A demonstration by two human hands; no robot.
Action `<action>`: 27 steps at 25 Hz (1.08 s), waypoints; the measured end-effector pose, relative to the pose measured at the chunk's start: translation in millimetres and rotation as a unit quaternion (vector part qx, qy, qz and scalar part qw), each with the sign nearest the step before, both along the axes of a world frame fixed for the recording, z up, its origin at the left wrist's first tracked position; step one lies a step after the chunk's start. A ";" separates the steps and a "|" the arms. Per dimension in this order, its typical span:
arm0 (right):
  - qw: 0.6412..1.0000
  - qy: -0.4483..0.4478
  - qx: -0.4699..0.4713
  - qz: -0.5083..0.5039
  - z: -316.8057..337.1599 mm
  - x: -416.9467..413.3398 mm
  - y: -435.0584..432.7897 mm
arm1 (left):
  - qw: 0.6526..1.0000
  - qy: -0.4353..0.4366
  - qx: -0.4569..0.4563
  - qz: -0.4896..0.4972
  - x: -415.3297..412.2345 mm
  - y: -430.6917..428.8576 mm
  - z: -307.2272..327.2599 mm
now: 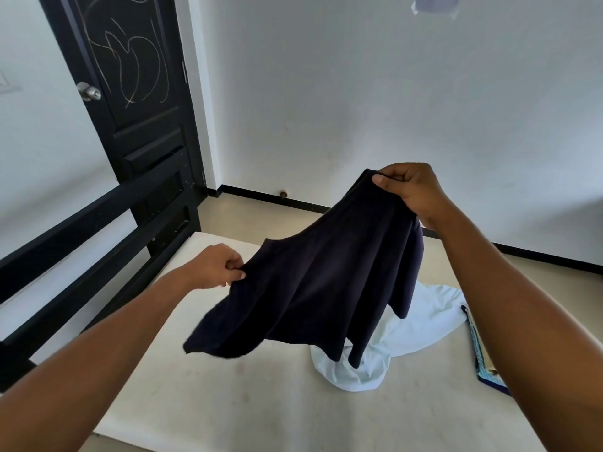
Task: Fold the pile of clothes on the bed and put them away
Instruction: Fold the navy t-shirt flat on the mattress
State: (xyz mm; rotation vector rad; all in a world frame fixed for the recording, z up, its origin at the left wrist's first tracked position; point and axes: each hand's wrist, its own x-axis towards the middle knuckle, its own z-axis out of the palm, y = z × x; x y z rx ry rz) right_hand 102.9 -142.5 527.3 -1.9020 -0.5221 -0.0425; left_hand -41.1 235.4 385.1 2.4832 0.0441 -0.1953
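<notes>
On the bed (208, 396): showed a bare cream top w/ faint marks, far-L corner rounded. Was flanked on the L by a black bed rail (81, 223) of two bars. Beyond the rail, stood a black panelled door (137, 93) w/ pale scratch lines across its upper panel & a round metal knob (88, 92). Elsewhere, white walls (359, 93), edged by a black skirting strip (306, 203) where meeting the beige floor (248, 216). Against that strip, a small brown stopper (283, 193). At the top edge of the wall, a pale scrap (434, 4), paper or tape, too cropped to tell which.

Was held up over the bed, clear of the mattress: dark navy garment (310, 282), plain, soft-looking. Was pinched at its L edge by the left grip (215, 265), thumb & fingers clenched on a fold of cloth. Was grasped at its highest pt by the right grip (411, 190), fingers curled over the edge, thumb pressed on the near side. Sloped down from R to L, hung in loose folds, lower corners drooping. Partly hid a pale blue-white garment (424, 321), crumpled on the mattress behind & below. Just R of that, lay a blue patterned cloth (486, 373) w/ dark border, half hidden by the R forearm.
</notes>
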 end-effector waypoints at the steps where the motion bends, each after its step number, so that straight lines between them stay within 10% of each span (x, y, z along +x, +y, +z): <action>1: 1.000 -0.001 0.000 0.005 0.0 0.1 0.2 | 0.999 -0.014 0.031 0.018 0.8 4.1 -8.9; 8: 1.000 0.004 -0.006 -0.020 -6.8 4.2 -9.6 | 0.934 -0.227 -0.162 0.225 8.5 9.5 -10.7; 21: 0.996 -0.015 -0.070 -0.056 -70.8 15.8 -34.2 | 0.862 -0.481 0.051 0.153 18.5 13.7 88.9; 24: 0.979 -0.036 -0.193 -0.058 -92.9 12.7 -31.7 | 0.862 -0.472 0.128 0.135 15.0 24.2 100.8; 27: 0.984 -0.053 -0.085 -0.146 -82.5 12.9 -12.1 | 0.882 -0.415 0.195 0.108 6.5 42.8 87.6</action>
